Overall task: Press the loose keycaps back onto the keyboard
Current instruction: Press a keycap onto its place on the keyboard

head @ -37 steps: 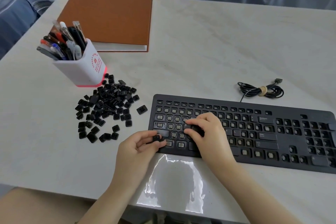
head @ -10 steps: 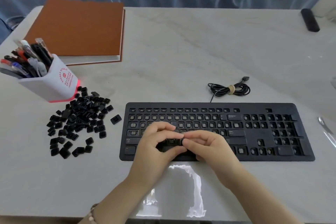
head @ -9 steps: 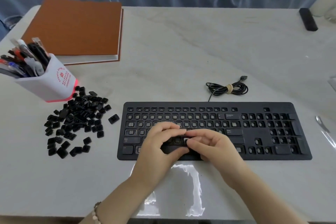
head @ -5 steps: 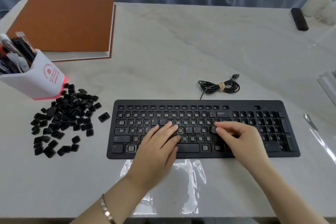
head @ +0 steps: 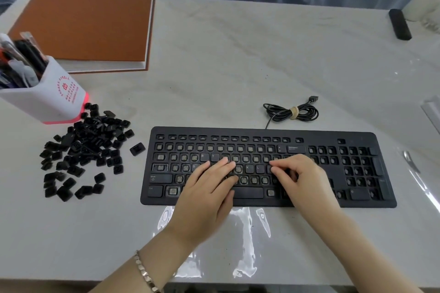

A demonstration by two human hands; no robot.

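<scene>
The left hand [head: 209,188] lies flat, fingers straight, across the middle rows of the keyboard [head: 357,137], and it hides every key beneath it. The right hand [head: 303,181] sits just beside it, not touching, with fingers curled down onto the right-hand letter keys. Whether a cap is pinched under them, I can't tell. Most sockets stand bare and only a few caps are seated. The loose keycaps [head: 83,147] are heaped on the worktop [head: 214,66] left of the board, against the pen holder [head: 50,100], which is cut off at the frame edge.
</scene>
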